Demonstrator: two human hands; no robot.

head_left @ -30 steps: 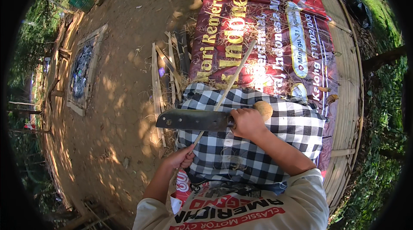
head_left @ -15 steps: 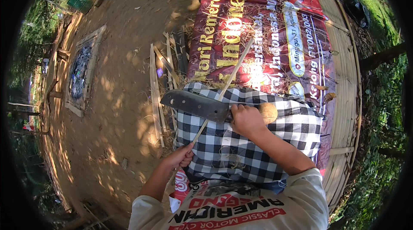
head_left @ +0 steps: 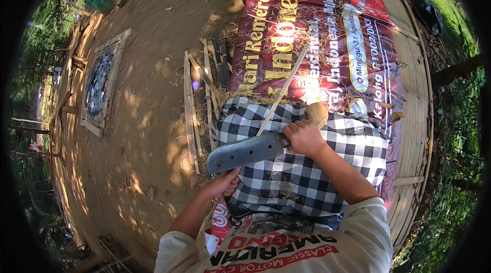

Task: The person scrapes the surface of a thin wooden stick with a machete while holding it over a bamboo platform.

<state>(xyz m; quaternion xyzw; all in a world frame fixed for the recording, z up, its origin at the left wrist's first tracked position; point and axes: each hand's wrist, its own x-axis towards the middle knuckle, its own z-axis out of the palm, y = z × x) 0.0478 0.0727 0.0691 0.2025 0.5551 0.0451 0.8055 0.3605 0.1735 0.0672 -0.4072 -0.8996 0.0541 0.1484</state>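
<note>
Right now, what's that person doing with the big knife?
A person sits with a checked cloth over their lap. The right hand grips the wooden handle of a broad knife, with the blade lying across a thin bamboo strip. The left hand holds the strip's near end, just below the blade. More bamboo slats lie on the dirt beside a red banner.

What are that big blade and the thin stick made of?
The blade looks like dull grey metal, probably steel, matte and unpolished. Its handle seems pale wood. The stick looks like split bamboo: pale yellow, straight and thin, though that is only a guess.
</note>
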